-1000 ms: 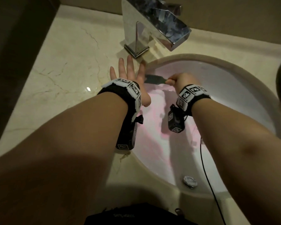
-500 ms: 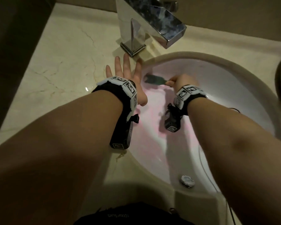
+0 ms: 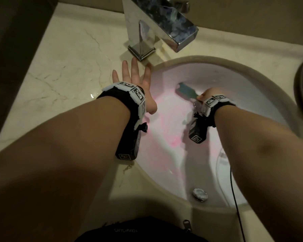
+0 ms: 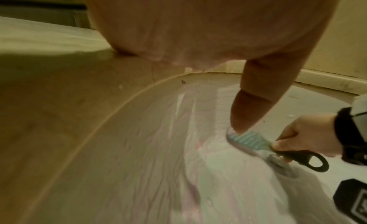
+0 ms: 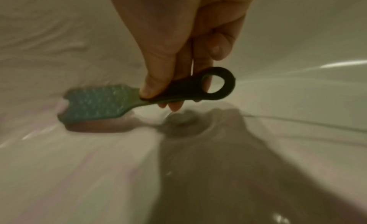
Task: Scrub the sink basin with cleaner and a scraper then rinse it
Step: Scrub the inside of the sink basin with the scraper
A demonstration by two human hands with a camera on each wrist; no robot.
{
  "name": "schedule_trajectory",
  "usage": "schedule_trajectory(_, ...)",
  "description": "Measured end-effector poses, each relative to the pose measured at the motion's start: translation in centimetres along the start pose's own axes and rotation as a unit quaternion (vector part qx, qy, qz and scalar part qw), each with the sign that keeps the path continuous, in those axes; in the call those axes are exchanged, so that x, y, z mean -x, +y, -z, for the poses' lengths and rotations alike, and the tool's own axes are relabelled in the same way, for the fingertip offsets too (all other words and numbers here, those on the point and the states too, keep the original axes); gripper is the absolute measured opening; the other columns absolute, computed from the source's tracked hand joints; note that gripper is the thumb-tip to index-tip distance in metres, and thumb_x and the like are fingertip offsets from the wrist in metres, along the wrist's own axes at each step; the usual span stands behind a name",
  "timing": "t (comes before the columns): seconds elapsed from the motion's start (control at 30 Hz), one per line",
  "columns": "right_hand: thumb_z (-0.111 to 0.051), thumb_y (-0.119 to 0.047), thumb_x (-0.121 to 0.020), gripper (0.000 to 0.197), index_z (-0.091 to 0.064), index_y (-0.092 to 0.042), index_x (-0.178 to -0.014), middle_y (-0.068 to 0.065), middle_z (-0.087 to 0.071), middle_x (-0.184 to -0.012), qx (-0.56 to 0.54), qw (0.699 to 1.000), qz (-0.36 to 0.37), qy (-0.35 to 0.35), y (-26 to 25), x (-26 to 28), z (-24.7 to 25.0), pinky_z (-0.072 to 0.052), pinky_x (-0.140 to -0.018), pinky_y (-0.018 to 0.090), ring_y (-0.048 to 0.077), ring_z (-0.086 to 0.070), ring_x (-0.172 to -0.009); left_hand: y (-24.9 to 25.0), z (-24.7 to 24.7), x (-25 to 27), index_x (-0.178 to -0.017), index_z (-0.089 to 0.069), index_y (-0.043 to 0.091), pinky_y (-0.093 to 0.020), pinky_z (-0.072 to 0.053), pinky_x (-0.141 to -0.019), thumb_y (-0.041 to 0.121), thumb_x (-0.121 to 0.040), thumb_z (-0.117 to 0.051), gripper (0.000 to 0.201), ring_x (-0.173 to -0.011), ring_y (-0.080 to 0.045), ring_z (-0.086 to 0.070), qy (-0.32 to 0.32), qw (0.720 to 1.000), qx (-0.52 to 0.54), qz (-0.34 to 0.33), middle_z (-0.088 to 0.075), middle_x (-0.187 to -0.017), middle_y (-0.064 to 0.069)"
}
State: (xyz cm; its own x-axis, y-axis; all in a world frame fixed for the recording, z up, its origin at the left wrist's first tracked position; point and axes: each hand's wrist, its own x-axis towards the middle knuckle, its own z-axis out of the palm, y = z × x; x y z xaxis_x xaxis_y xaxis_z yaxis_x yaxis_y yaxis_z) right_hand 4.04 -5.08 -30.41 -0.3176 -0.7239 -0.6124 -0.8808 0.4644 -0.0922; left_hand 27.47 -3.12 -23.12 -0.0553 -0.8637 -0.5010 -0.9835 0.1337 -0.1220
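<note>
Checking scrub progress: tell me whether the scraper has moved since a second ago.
Yes. The scraper moved right, away from the faucet base and the left hand.

wrist bands (image 3: 129,89): black-and-white square code marks, no letters to read
camera boxes (image 3: 197,132) under the wrists: the same kind of square marks
dark cloth (image 3: 140,230) near the person's body, below both hands: small pale letters, upside down and too blurry to read
scraper, sink, tap: no words seen
</note>
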Motion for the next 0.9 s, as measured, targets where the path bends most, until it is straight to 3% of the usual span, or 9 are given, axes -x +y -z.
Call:
schedule_trajectory(0.1,-0.065,-0.030,-0.084,0.033,-0.067,-0.013,-0.112,0.008,-0.065,-0.112,0.023,0.995,0.082,-0.051,-2.6,1.1,-2.0,-0.041,-0.073,0.023,0.026,-0.061,-0.093,-0.1,-0.2,0.0,-0.149,0.012,0.022,-0.059,0.010,-0.110,0.051,-0.078,-0.049,0.098,-0.140,-0.042,0.021,0.009,1.000,0.006,-0.002,0.021,-0.153,-0.021)
schedule_trajectory(0.17,-0.064,-0.036,-0.082,0.032,-0.070,-0.014,-0.104,0.008,-0.069,-0.102,0.078,0.988,0.118,-0.066,-4.4,1.9,-2.9,-0.051,-0.083,0.028,0.026,-0.063,-0.087,-0.2,-0.3,0.0,-0.149,0.013,0.021,-0.059,0.011,-0.110,0.054,-0.078,-0.050,0.100,-0.140,-0.041,0.021,0.015,1.000,0.015,-0.007,0.023,-0.153,-0.020)
schedule_trajectory(0.23,-0.061,-0.037,-0.086,0.030,-0.070,-0.018,-0.107,0.004,-0.069,-0.106,0.106,0.975,0.163,-0.105,-5.4,2.7,-3.3,-0.049,-0.090,0.028,0.025,-0.063,-0.095,-0.1,-0.4,0.2,-0.149,0.014,0.021,-0.059,0.010,-0.110,0.060,-0.077,-0.053,0.106,-0.140,-0.040,0.021,0.028,0.999,0.025,-0.014,0.024,-0.153,-0.019)
schedule_trajectory(0.37,-0.064,-0.045,-0.083,0.027,-0.070,-0.028,-0.104,-0.005,-0.071,-0.100,0.154,0.943,0.252,-0.156,-6.0,3.3,-3.0,-0.048,-0.090,0.027,0.019,-0.063,-0.095,0.1,-0.6,0.3,-0.149,0.010,0.022,-0.059,0.006,-0.111,0.046,-0.078,-0.056,0.099,-0.141,-0.040,0.019,0.038,0.999,0.018,-0.003,0.022,-0.154,-0.017)
schedule_trajectory(0.47,-0.067,-0.040,-0.082,0.026,-0.071,-0.024,-0.104,-0.001,-0.070,-0.096,0.187,0.948,0.232,-0.112,-5.3,2.0,-2.0,-0.046,-0.079,0.024,0.023,-0.063,-0.090,0.1,-0.1,0.2,-0.148,0.015,0.023,-0.058,0.011,-0.110,0.048,-0.077,-0.056,0.103,-0.139,-0.039,0.023,0.008,1.000,0.015,-0.003,0.026,-0.152,-0.017)
schedule_trajectory(0.53,-0.069,-0.035,-0.081,0.030,-0.071,-0.014,-0.103,0.009,-0.069,-0.096,0.180,0.968,0.166,-0.061,-4.1,0.6,-1.1,-0.048,-0.078,0.026,0.027,-0.064,-0.085,0.0,0.3,0.1,-0.146,0.021,0.024,-0.057,0.014,-0.109,0.049,-0.076,-0.058,0.108,-0.138,-0.038,0.027,-0.010,1.000,0.012,-0.006,0.032,-0.150,-0.017)
schedule_trajectory(0.67,-0.069,-0.039,-0.079,0.033,-0.064,-0.007,-0.070,0.010,-0.061,-0.067,0.080,0.994,0.055,-0.039,-1.3,-0.8,-0.6,-0.045,-0.070,0.029,0.023,-0.056,-0.060,-0.1,0.2,0.1,-0.146,0.020,0.024,-0.056,0.014,-0.109,0.046,-0.074,-0.058,0.108,-0.138,-0.038,0.027,-0.011,1.000,0.012,-0.004,0.031,-0.150,-0.017)
schedule_trajectory(0.8,-0.060,-0.042,-0.087,0.033,-0.067,-0.010,-0.089,0.007,-0.064,-0.082,0.113,0.984,0.121,-0.071,-0.6,0.0,-1.3,-0.043,-0.073,0.026,0.025,-0.059,-0.076,-0.1,0.2,0.1,-0.146,0.020,0.023,-0.057,0.013,-0.109,0.048,-0.074,-0.059,0.110,-0.138,-0.038,0.026,-0.008,1.000,0.006,-0.004,0.031,-0.150,-0.017)
schedule_trajectory(0.9,-0.063,-0.049,-0.082,0.022,-0.067,-0.028,-0.078,-0.008,-0.062,-0.072,0.149,0.960,0.186,-0.148,-1.2,1.3,-2.2,-0.040,-0.072,0.022,0.016,-0.058,-0.077,0.0,0.4,0.2,-0.146,0.021,0.023,-0.057,0.013,-0.109,0.048,-0.074,-0.060,0.112,-0.138,-0.038,0.028,-0.014,1.000,0.008,-0.002,0.033,-0.149,-0.017)
